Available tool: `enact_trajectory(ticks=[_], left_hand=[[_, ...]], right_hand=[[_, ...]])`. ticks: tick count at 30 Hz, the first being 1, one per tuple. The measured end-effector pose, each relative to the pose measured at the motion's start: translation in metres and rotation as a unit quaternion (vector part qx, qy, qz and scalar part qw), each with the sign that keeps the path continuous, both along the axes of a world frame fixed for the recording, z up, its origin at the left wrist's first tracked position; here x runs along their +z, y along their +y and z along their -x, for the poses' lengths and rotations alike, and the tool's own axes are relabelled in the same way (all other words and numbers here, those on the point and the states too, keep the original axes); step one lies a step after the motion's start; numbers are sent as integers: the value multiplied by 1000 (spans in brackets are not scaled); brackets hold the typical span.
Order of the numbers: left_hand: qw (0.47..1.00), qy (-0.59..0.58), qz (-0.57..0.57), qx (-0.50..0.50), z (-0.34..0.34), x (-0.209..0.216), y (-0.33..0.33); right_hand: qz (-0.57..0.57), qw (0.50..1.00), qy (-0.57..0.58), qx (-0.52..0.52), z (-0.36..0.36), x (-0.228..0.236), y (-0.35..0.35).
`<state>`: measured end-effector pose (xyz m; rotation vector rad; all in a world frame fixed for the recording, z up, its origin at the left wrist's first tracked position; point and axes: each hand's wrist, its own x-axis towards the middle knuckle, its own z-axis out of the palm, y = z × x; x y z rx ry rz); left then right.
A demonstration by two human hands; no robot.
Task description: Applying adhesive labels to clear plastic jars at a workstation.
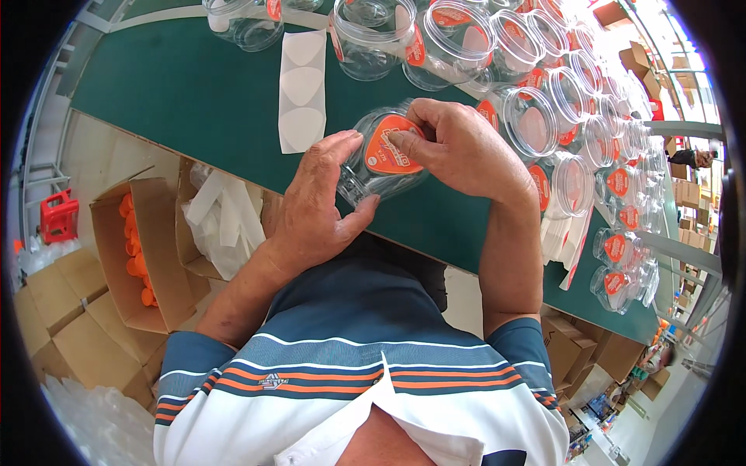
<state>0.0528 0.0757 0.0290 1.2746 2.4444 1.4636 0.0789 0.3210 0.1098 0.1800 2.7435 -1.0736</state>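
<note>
A clear plastic jar lies on its side between my hands, over the near edge of the green table. On its upper side is an orange label. My left hand curves around the jar's left end, thumb below and fingers above. The right hand has its thumb pressed on the label's right part, its bent fingers at the jar's far side. Just beyond my left hand lies a strip of white backing paper with pale rounded shapes on it.
Many clear jars with orange labels crowd the table's far and right side. Label strips lie at the right. Below the left table edge stand a carton of orange lids and a box of waste strips. A red plastic container is farther left.
</note>
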Motion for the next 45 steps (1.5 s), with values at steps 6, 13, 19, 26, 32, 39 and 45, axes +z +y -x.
enact_trajectory(ticks=[6,13,19,26,32,39,45], left_hand=[[995,66,70,-15,0,4,-4],[990,116,85,-2,-4,4,-1],[940,283,191,6,-13,8,30],[945,262,198,-10,6,11,43],[893,-439,-44,-87,28,29,3],[957,91,220,166,64,-17,7],[926,76,300,215,76,-33,-3]], right_hand=[[-100,995,17,6,-5,-1,-7],[-171,975,118,-83,-21,-16,-14],[-130,963,142,-186,-31,-35,-17],[141,949,161,-230,-44,-49,-10],[188,943,205,-182,-59,-42,-10],[28,966,128,-222,-4,-23,-20],[-155,917,319,-181,11,-47,-23]])
